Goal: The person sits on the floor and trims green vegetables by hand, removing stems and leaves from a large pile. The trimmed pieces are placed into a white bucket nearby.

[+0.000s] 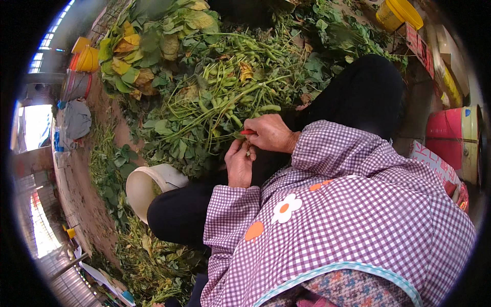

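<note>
My right hand (268, 132) is closed around a small tool with a red handle (248, 132); the rest of the tool is hidden by the fingers. Just below, my left hand (239, 161) pinches the cut end of a soybean stem (248, 154). The two hands touch or nearly touch. Stalks bearing green soybean pods (222, 103) spread out in front of them, over a heap of leafy plants. One plump pod (270, 108) lies right beyond my right hand's knuckles.
By my left knee (168, 218) a white plastic bucket (144, 188) opens toward the left. Yellowing soybean leaves (126, 57) are piled at the far left. Red-and-yellow metal tin (447, 134) and yellow bucket (397, 17) stand to the right. More yellow buckets (87, 57) stand far left.
</note>
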`<state>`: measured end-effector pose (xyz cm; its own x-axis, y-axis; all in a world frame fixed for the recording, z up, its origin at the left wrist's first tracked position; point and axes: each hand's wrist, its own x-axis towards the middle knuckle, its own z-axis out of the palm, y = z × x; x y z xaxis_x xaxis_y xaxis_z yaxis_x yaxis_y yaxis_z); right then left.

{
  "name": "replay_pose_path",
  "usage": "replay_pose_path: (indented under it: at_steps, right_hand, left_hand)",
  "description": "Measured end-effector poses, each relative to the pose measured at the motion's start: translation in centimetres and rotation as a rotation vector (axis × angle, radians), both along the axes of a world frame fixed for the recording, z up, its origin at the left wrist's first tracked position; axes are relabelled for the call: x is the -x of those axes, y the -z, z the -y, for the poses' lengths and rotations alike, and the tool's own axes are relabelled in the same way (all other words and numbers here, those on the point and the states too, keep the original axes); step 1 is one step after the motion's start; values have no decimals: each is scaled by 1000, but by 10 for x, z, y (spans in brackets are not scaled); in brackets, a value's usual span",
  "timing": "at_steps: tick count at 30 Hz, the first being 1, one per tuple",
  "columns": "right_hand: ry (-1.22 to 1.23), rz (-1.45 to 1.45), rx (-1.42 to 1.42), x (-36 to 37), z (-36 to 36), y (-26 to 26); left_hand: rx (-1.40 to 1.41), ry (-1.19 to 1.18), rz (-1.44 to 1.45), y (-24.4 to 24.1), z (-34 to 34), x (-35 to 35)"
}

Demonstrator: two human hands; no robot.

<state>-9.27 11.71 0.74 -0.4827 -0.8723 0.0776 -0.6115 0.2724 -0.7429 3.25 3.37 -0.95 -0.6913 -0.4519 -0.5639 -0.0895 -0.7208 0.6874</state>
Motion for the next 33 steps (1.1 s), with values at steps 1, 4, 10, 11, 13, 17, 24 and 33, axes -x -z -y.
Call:
replay_pose_path:
  at_steps: [1, 4, 10, 11, 13, 17, 24, 33]
  right_hand:
    - [20, -32, 9, 2, -1, 0]
    - [33, -60, -21, 9, -10, -2]
    - [-59, -2, -269, 11, -12, 3]
    - [-45, 18, -270, 12, -11, 3]
    - [-68, 18, -294, 10, -12, 6]
    - [-78, 39, -311, 10, -11, 9]
    - [-241, 11, -441, 7, -14, 19]
    - [-259, -109, -479, 9, -18, 16]
  left_hand:
    - [29, 29, 16, 0, 2, -4]
    - [67, -109, 97, -8, 8, -14]
    - [12, -109, -92, -17, 6, 26]
    - [11, -137, -87, -17, 12, 32]
    - [-19, -176, -88, -13, 13, 44]
    - [-47, -96, -41, -10, 26, 55]
    - [50, -207, -8, -12, 44, 72]
    - [24, -298, -133, -24, 80, 72]
